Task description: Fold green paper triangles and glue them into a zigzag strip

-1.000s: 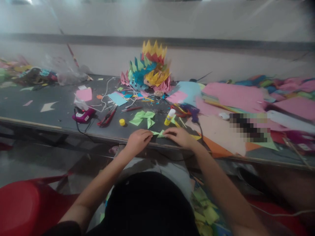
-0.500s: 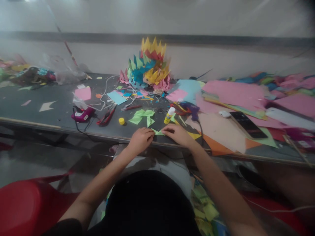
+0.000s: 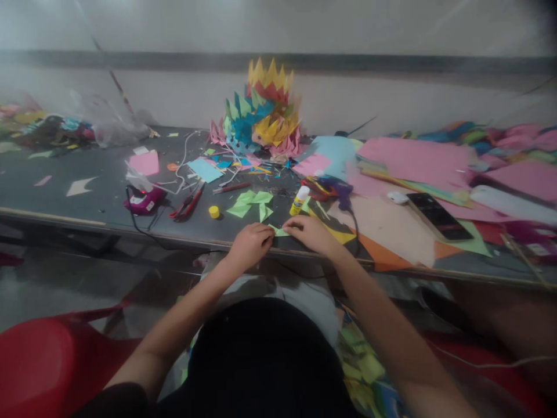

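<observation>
A small folded piece of light green paper (image 3: 279, 231) lies at the table's front edge between my two hands. My left hand (image 3: 251, 242) is closed, its fingertips pinching the left end of the paper. From the other side my right hand (image 3: 311, 231) pinches the right end between thumb and finger. Just beyond lie several folded green paper pieces (image 3: 249, 203). An uncapped glue stick (image 3: 300, 201) with a yellow label stands behind my right hand. Its yellow cap (image 3: 213, 212) rests on the table to the left.
Red-handled pliers (image 3: 187, 204) and a purple corded device (image 3: 144, 199) lie left. Colourful pointed paper models (image 3: 261, 116) stand at the back. Pink sheets (image 3: 418, 165) and a phone (image 3: 439, 216) cover the right side. A red stool (image 3: 39, 366) stands at lower left.
The view has shifted very slightly. Both hands stay at the green paper, and the right fingers have moved a little on it. A red light now shows on the purple device.
</observation>
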{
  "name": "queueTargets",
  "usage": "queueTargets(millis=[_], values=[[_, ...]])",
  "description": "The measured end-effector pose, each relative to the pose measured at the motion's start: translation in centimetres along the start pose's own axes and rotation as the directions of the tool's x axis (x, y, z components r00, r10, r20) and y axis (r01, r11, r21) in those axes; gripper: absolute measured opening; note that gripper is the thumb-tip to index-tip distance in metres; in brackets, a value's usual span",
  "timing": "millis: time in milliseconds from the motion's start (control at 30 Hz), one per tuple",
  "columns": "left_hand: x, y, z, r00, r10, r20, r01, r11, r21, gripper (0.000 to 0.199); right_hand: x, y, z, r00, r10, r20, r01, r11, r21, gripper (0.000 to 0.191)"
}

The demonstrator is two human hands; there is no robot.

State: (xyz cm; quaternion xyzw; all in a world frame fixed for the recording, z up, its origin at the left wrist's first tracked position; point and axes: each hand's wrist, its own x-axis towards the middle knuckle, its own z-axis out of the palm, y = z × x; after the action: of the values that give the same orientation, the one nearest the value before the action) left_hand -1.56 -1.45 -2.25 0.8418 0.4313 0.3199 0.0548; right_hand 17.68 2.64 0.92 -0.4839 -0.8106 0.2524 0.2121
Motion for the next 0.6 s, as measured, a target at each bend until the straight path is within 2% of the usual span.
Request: queueTargets(millis=[367,600], values=[[0.16,0.16,0.22,1.0,-0.009,-0.019,0.009,1.0,-0.021,0.016,0.04,-0.01,0.74,1.0,0.01,-0.021,-0.011,0.998,-0.056,0.014],[0.1,0.05,-0.24,1.0,0.014,0.016,-0.013,0.999,-0.034,0.014,-0.16,-0.52,1.0,0.998,0.027,-0.054,-0.031,0.996,-0.088,0.012]])
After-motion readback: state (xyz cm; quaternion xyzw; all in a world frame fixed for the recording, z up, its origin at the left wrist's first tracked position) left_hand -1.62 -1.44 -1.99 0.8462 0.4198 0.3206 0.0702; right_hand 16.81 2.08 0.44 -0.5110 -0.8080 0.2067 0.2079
